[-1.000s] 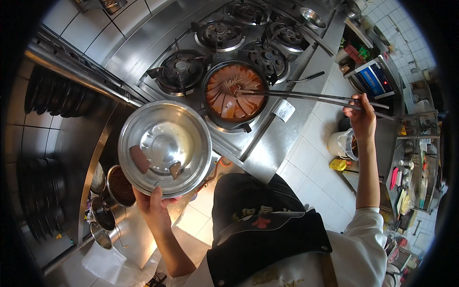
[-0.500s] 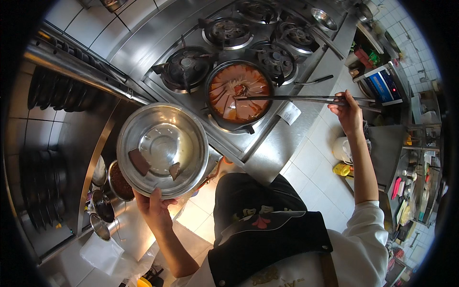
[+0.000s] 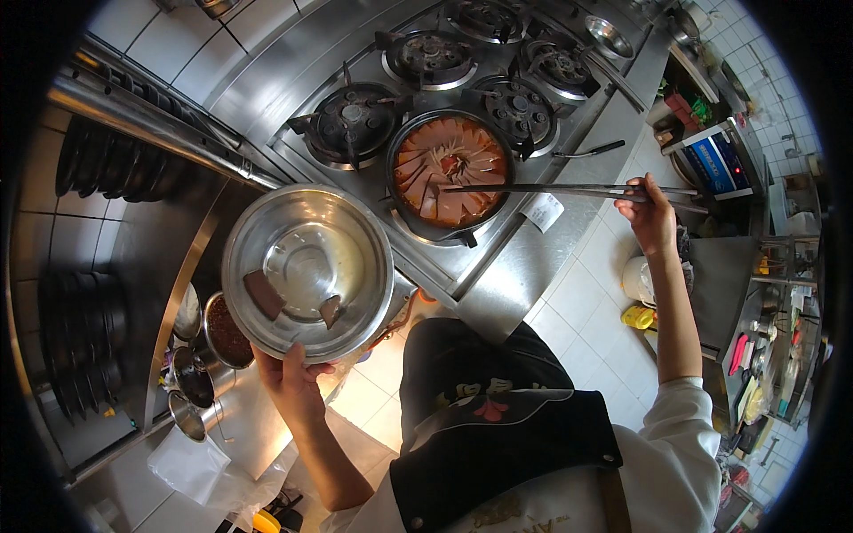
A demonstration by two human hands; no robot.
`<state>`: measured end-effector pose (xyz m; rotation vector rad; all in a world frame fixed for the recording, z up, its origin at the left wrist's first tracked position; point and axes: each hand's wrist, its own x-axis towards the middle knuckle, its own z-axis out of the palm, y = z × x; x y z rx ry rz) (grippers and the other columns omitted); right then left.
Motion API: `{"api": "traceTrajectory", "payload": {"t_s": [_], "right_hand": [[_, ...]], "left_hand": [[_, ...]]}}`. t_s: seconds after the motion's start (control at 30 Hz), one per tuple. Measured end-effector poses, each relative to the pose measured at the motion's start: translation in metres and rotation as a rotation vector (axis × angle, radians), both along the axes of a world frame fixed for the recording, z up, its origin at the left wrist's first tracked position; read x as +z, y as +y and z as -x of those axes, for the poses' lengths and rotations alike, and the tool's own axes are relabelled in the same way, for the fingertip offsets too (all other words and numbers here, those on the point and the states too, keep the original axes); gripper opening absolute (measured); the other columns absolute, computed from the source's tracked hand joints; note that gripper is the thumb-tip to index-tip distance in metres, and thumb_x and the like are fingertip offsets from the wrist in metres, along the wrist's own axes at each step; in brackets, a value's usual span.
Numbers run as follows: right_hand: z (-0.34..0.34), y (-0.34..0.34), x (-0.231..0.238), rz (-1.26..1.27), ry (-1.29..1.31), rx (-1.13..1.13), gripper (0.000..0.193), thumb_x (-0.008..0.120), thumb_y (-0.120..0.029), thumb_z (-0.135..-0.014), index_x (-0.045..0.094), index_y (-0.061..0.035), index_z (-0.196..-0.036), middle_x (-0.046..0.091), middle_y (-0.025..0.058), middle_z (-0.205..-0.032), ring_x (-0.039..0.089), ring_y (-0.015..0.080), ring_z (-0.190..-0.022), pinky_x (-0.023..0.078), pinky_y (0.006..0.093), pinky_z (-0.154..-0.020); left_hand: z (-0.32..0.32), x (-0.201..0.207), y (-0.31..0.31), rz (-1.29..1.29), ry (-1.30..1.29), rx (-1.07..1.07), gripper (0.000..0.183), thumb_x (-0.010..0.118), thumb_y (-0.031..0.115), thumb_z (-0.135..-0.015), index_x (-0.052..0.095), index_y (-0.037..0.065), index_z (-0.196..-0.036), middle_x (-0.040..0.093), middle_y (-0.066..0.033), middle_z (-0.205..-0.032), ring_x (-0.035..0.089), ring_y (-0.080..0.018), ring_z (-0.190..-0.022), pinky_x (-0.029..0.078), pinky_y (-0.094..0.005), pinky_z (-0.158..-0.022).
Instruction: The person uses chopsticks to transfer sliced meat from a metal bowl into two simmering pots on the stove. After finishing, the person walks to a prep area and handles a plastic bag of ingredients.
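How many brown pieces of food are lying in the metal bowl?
2: a larger piece on the left side of the bowl, and a smaller piece to its right. None appear hidden.

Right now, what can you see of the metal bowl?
The metal bowl is round, open and silvery, with a smooth rim and shiny inner wall. Two brown pieces lie inside, the larger to the left. The left hand grips its near edge, thumb at the rim. It is held left of the black pan; its underside is hidden.
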<state>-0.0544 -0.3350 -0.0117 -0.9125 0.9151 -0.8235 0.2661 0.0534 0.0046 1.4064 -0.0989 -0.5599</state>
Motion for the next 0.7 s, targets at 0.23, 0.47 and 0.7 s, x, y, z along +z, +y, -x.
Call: {"api": "traceTrajectory", "payload": {"t_s": [0.23,0.47,0.7], "right_hand": [[-0.001,0.001,-0.008,0.014,-0.025,0.004,0.032,0.043,-0.026,-0.095,0.055,0.0039,-0.095,0.061,0.0133,-0.077,0.067,0.0279,-0.070,0.057,0.0282,-0.062],[0.003,0.013,-0.002,0.069,-0.089,0.070,0.033,0.043,-0.028,-0.095,0.053,0.0034,-0.099,0.059,0.0117,-0.080,0.067,0.0274,-0.072,0.057,0.0306,-0.065],[-0.014,0.023,-0.001,0.159,0.021,0.122,0.036,0.042,-0.029,-0.095,0.052,0.0058,-0.100,0.058,0.0131,-0.082,0.067,0.0302,-0.076,0.057,0.0323,-0.068]], "left_hand": [[-0.001,0.001,0.002,-0.011,-0.008,-0.019,0.044,0.050,0.003,-0.083,0.037,0.004,-0.125,0.055,-0.0102,-0.102,0.063,-0.0173,-0.065,0.055,-0.0250,-0.046],[0.004,0.002,0.005,-0.020,-0.018,0.043,0.045,0.051,0.004,-0.083,0.037,0.004,-0.126,0.055,-0.0107,-0.102,0.062,-0.0166,-0.064,0.055,-0.0243,-0.045],[0.003,0.000,0.005,-0.016,-0.016,0.021,0.046,0.050,0.003,-0.082,0.037,0.004,-0.127,0.058,-0.0107,-0.099,0.062,-0.0167,-0.059,0.053,-0.0241,-0.045]]}}
